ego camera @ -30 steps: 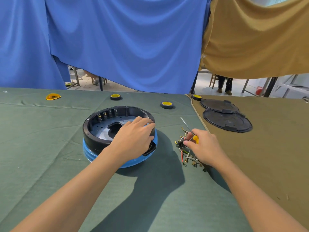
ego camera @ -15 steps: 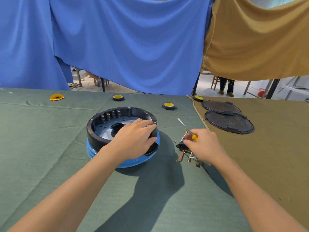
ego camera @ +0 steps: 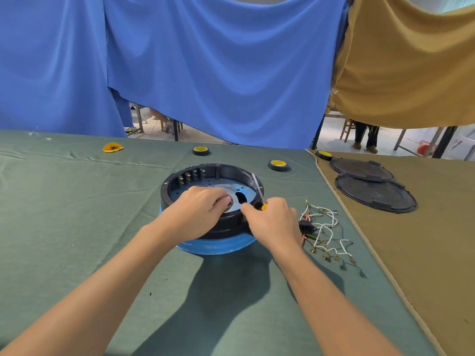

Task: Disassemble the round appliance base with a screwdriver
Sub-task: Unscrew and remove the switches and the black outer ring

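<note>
The round appliance base, a black ring on a blue bottom, stands open on the green cloth in the middle of the view. My left hand rests on its near rim, fingers curled into the inside. My right hand is at the rim's near right, holding a screwdriver with a yellow and black handle, its metal shaft pointing up and away over the base. A bundle of white wires with a black socket and brass terminals lies on the cloth just right of my right hand.
Two black round covers lie stacked on the brown cloth at right. Three yellow-and-black tape rolls and a yellow disc sit along the far edge. Blue and tan curtains hang behind. A person's legs show under the tan curtain.
My right hand left the wire bundle on the cloth and moved left with the screwdriver to the base's rim. My left hand shifted slightly further into the base.
</note>
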{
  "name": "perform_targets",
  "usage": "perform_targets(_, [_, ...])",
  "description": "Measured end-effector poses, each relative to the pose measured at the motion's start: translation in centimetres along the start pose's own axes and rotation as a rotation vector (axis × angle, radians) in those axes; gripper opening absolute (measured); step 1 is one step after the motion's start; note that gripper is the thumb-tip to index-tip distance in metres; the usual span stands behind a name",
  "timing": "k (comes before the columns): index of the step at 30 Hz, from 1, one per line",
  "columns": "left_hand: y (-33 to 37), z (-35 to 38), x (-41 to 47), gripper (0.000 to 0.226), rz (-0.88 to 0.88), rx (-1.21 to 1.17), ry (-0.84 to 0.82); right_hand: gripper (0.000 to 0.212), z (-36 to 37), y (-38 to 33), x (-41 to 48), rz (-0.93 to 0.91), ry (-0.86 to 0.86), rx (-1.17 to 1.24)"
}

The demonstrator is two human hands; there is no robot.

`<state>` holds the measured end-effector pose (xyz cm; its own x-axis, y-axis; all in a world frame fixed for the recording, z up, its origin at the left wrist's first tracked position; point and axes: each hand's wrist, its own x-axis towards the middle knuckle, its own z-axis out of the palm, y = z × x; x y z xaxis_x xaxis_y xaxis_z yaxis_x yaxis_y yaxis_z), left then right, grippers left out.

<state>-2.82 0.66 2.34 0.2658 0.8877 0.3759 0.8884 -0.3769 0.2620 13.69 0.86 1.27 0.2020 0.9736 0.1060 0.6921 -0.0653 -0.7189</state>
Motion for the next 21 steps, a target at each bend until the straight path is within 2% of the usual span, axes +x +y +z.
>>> perform_targets(3, [-0.1, -0.3, 0.2, 0.027, 0.027, -0.008, -0.025, 0.014, -0.3, 1.3, 1.5, 0.033, 0.018, 0.014])
perform_targets(6, [-0.9, -0.2, -0.2, 0.036, 0.005, 0.042, -0.024, 0.017, -0.6, 2.3, 2.8, 0.033, 0.006, 0.083])
perform_targets(9, [-2.2, -0.1, -0.4, 0.05, -0.037, 0.173, 0.047, 0.012, -1.0, 1.9, 3.4, 0.047, 0.064, 0.147])
perform_targets(12, [-2.5, 0.4, -0.7, 0.052, -0.022, 0.298, 0.073, 0.033, -0.5, 0.5, 2.3, -0.027, 0.096, 0.164])
perform_targets(15, [-1.6, 0.8, -0.9, 0.041, -0.008, 0.348, 0.111, 0.053, 0.7, -0.6, 1.0, -0.032, 0.057, 0.039])
perform_targets(18, [-0.2, 1.4, -1.1, 0.043, -0.045, 0.312, 0.116, 0.046, 0.9, -0.6, 1.0, 0.028, 0.059, 0.012])
perform_targets(21, [0.7, 1.8, -1.3, 0.043, -0.062, 0.238, 0.125, 0.032, 0.2, -0.1, 2.1, -0.006, 0.017, 0.115])
